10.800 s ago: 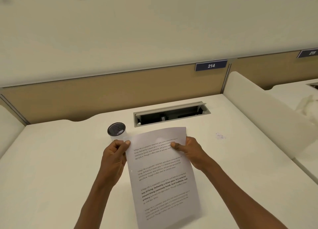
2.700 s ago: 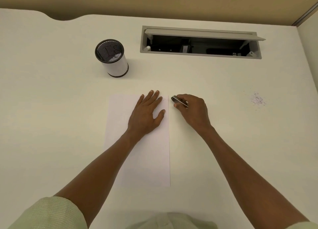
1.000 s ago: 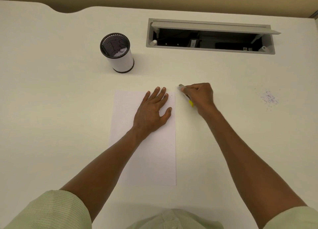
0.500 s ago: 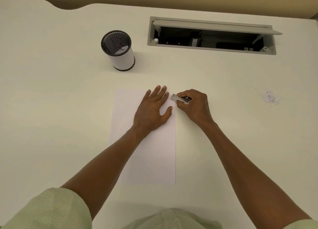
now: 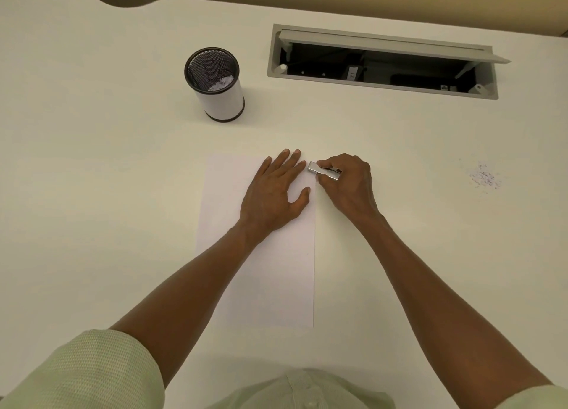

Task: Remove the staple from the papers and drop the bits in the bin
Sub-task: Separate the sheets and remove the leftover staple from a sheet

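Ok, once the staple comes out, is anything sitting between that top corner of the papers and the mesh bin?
Nothing visible. Bare white desk lies between the white papers and the black mesh bin. The left hand lies flat on the papers; the right hand holds the small metal staple remover at the corner.

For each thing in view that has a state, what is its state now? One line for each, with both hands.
Papers: flat on the desk, blank side up, pressed down.
Left hand: fingers straight, presses the papers.
Right hand: grips the metal tool at the papers' top right corner.
Metal tool: held low, tip at the paper edge.
Bin: upright, open, white bits inside.
Cable hatch: lid open.
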